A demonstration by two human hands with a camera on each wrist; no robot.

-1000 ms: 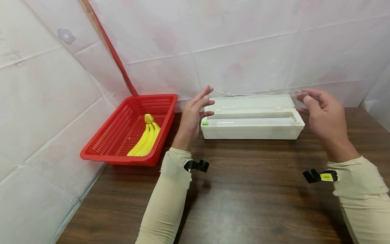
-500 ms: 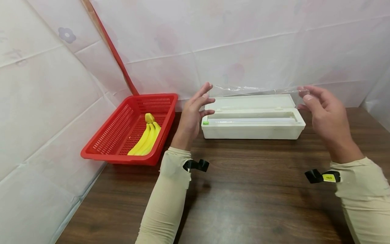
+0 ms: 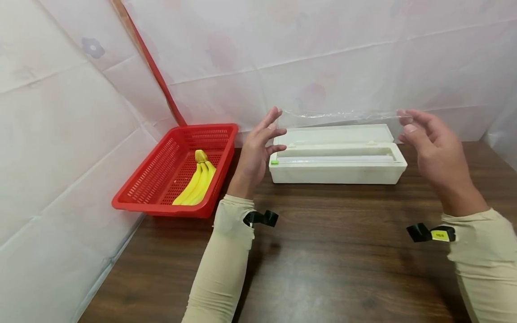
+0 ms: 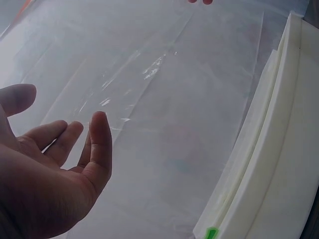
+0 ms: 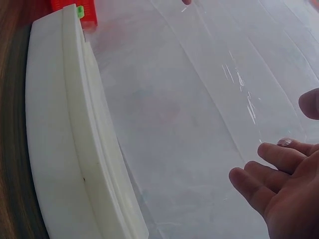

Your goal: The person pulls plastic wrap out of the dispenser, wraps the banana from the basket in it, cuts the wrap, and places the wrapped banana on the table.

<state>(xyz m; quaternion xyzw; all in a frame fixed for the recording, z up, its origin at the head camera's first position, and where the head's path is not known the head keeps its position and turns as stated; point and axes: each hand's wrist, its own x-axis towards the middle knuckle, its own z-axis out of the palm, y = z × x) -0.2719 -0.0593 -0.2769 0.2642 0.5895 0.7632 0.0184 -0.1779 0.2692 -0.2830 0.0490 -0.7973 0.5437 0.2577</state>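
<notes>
Clear plastic wrap (image 3: 343, 115) stretches between my two hands, above the open lid (image 3: 335, 134) of a long white dispenser box (image 3: 339, 175). My left hand (image 3: 255, 150) holds the film's left edge, its other fingers spread; the exact grip is partly hidden. At the opposite edge, my right hand (image 3: 441, 154) pinches the film near thumb and index finger. A pale roll (image 3: 335, 159) lies inside the box, with a small green slider (image 3: 274, 162) at the front left corner. In the left wrist view, the glossy sheet (image 4: 154, 69) spreads past the fingers.
Left of the box stands a red perforated basket (image 3: 149, 207) with a bunch of yellow bananas (image 3: 198, 181) in it. Wood-grain tabletop (image 3: 323, 251) extends in front of the box. A pale patterned sheet (image 3: 331, 45) covers the walls behind and at the left.
Both hands have risen slightly, the right one more and also rightward. The film's held edge has lifted higher above the box lid. Box and basket keep their places on the table.
</notes>
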